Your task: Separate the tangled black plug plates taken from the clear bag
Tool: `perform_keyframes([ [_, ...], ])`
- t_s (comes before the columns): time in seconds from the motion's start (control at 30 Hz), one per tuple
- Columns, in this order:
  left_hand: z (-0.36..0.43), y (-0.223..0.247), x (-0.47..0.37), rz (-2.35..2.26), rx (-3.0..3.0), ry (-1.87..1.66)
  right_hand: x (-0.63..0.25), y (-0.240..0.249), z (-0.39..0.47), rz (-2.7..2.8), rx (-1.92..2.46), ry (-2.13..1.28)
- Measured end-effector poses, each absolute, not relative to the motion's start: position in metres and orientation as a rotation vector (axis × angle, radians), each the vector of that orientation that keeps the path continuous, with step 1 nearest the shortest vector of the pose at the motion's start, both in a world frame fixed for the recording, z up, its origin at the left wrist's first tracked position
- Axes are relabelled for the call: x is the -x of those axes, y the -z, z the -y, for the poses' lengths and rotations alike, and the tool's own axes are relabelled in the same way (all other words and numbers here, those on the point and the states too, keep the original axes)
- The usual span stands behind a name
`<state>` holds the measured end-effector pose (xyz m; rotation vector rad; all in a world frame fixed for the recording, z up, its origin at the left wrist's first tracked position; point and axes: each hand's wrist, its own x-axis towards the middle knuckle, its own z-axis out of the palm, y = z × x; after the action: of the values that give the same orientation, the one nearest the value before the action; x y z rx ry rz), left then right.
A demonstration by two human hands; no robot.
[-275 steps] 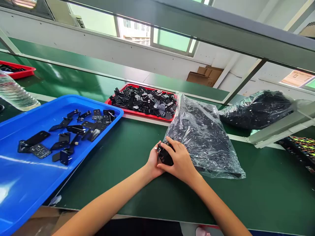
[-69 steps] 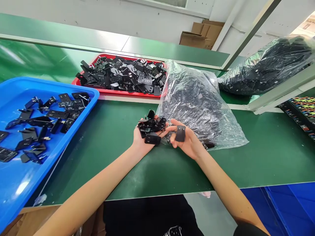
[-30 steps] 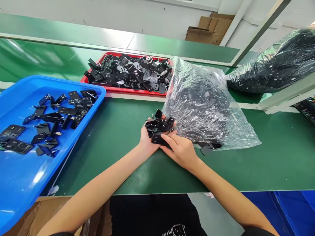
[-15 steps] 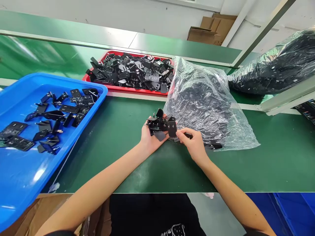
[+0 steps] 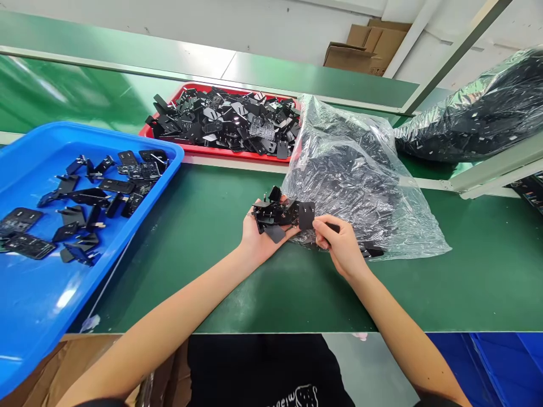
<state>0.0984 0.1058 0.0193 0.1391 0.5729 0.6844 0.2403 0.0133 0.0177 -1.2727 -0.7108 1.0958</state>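
A heap of small black plastic parts (image 5: pixel 274 213) lies in my left hand (image 5: pixel 253 236), which is palm up with its fingers mostly hidden under the pile. My right hand (image 5: pixel 341 242) pinches one flat black plastic part (image 5: pixel 306 215) by its edge, just right of the heap. This part has two small marks on its face. Right behind both hands rests a clear plastic bag (image 5: pixel 418 226) full of similar black parts. A few black parts (image 5: pixel 371 250) show at the bag's lower edge, near my right hand.
On the left, a blue tray (image 5: pixel 139 229) holds scattered black parts. A red tray (image 5: pixel 237 152) heaped with them stands behind. Another filled bag (image 5: pixel 475 127) leans by the metal frame (image 5: pixel 458 48) at right. The green table's (image 5: pixel 263 299) front edge runs before me.
My right hand has moved slightly right, drawing the flat black part away from the heap. My left hand stays nearly where it was, still carrying the pile.
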Motion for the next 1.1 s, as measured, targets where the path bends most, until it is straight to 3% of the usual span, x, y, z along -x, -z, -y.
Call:
perform_keyframes([
  [1.1,-0.1067,-0.0207,-0.0973,-0.568,-0.138,-0.662,-0.2412,-0.0146,-0.0140,0.698,1.262,-1.099],
])
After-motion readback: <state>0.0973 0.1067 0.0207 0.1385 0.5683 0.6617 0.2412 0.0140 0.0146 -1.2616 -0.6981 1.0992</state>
